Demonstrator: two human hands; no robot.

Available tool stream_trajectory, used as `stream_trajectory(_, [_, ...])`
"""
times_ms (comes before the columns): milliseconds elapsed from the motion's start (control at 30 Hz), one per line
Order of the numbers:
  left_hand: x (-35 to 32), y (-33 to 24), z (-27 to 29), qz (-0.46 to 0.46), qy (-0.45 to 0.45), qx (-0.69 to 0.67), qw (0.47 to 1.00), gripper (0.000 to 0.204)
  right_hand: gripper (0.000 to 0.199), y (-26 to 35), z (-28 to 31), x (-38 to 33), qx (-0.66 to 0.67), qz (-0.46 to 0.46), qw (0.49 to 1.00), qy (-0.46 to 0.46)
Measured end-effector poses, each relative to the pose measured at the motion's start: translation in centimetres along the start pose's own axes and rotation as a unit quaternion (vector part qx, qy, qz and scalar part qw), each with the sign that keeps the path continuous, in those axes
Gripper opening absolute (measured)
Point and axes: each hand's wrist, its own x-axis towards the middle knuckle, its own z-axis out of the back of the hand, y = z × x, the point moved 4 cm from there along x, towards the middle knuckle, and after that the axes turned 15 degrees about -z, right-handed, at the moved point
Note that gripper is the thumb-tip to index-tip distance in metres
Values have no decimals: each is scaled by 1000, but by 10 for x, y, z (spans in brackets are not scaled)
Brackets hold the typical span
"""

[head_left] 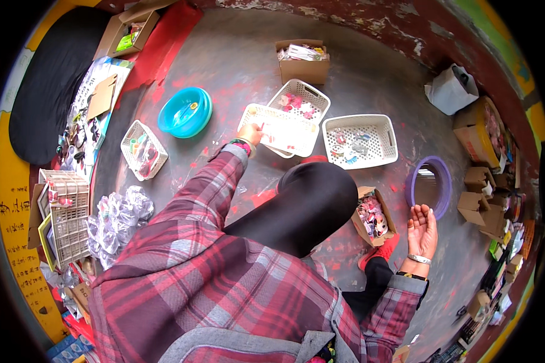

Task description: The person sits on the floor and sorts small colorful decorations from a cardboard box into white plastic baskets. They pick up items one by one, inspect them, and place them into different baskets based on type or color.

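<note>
Several containers lie spread over the grey concrete floor (pixel 236 66), which is smeared with red paint. Toward its left edge stands a tall white lattice basket (pixel 69 221), with a heap of clear plastic bags (pixel 118 218) just beside it. Further up the floor sits a small white basket (pixel 143 150) of mixed bits, and near it a blue bowl (pixel 185 111).

At mid-floor the left hand (pixel 250 133) reaches forward in a plaid sleeve; its fingers curl down onto the near rim of a white flat basket (pixel 281 130), touching it, though whether they pinch anything is too small to tell. Behind that basket lies another white basket (pixel 301 100) with pink pieces, and beyond it an open cardboard box (pixel 303 60). To the right sits a third white basket (pixel 360 141) with small grey and blue items.

Beside the bent knee stands a small cardboard box (pixel 374 219) of colourful pieces. The right hand (pixel 422 230) rests palm up, fingers loosely spread and empty, just below a purple-rimmed round mirror (pixel 430 186). Stacked small cartons (pixel 481 193) line the floor's right edge.
</note>
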Motion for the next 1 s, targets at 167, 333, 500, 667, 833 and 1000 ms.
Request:
stream_trajectory(167, [19,-13,-35,-112,19,64,991,29,23,-3,-3,10,-20,-16,1000,-8])
stream_trajectory(333, [32,-32,-66,-254,76,221,939,30,24,-4,-6,12,-27,-20,999,-22])
stream_trajectory(500, [42,-25,-82,-206,117,288,928,33,22,-5,-7,14,-28,-27,999,-7])
stream_trajectory(667, [45,-28,-90,-227,147,344,899,28,22,-6,-7,11,-30,-30,999,-13])
stream_trajectory(833, [42,-34,-90,-220,206,370,879,24,21,-5,-11,8,-40,-29,998,-25])
stream_trajectory(1000, [35,-37,-86,-234,198,365,879,25,20,-8,-11,9,-45,-35,998,-26])
